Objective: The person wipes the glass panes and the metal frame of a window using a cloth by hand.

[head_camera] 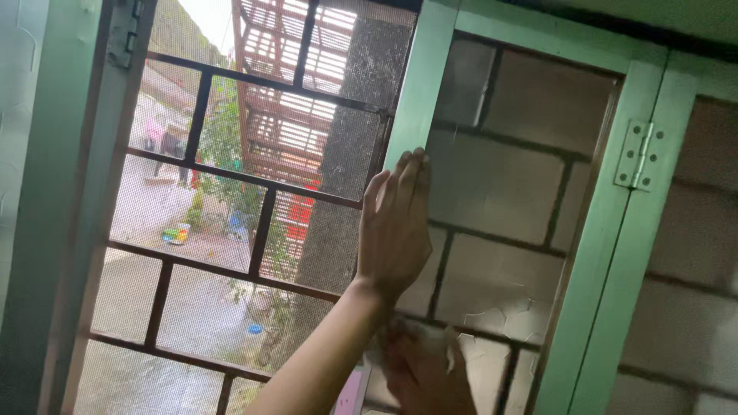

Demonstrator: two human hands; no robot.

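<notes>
No packages, labels, signs or display screens are visible.

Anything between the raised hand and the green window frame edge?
Nothing visible. The left hand lies flat with its fingertips on the green window frame, no gap showing. The right hand is lower, holding a crumpled cloth against the mesh pane.

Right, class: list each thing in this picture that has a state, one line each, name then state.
Green window shutter: swung open inward, mesh dusty.
Hinge: folded, fixed to the frame.
Window grille: shut, bars intact.
Left hand: flat, fingers pressed against the shutter's edge.
Right hand: clutching a white cloth.
</notes>
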